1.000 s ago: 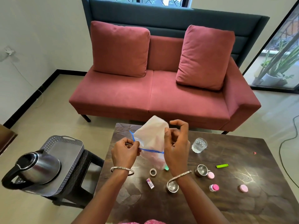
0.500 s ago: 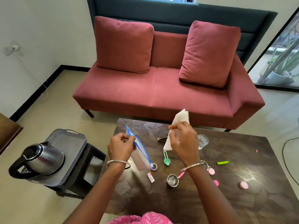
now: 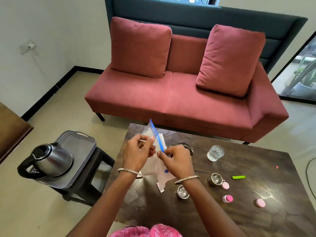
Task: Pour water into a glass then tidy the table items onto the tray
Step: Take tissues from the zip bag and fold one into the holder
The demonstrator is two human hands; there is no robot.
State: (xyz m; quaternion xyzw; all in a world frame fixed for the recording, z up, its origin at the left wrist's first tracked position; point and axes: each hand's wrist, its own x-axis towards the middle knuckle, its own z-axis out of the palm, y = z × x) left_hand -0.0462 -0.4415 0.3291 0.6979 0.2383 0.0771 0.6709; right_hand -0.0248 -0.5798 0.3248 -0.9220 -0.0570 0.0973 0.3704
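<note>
Both forearms reach in from the bottom of the frame and meet at its centre, above the near-left part of the tabletop (image 3: pixel 239 211). The left hand (image 3: pixel 137 151) has curled fingers, and its thumb and fingertips pinch the mouth of a clear zip bag (image 3: pixel 156 135) beside the blue seal strip. The right hand (image 3: pixel 178 160) is knuckles-up and pinches the lower end of that strip between thumb and forefinger. The bag hangs tilted between them, its strip slanting to the upper left.

Half a second ago the right hand held a folded white napkin (image 3: pixel 163 142) up, apart from the bag. Now the napkin sits at the bag's mouth behind the strip, and the hands have closed together.

The glass (image 3: pixel 215 153) of water stands on the tabletop right of centre. The tray (image 3: pixel 82 144) lies on a stool (image 3: pixel 95 165) at left, carrying the steel kettle (image 3: pixel 51 159).
</note>
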